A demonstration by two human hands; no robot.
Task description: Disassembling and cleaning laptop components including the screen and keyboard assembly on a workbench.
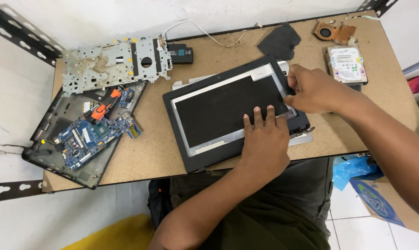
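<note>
View: a single head-worn camera, so no second view overlaps it.
Position: above the seated person's lap, at the near edge of the table point(181, 153).
Direction: steeply downward and slightly forward, toward the white wall at the top of the frame.
Nearness: close, arm's reach; both forearms enter from the lower edge and right side.
Coverage: nearly the whole tabletop fills the upper two thirds; lap and floor tiles fill the bottom.
Tilt: table edges run slightly askew.
</note>
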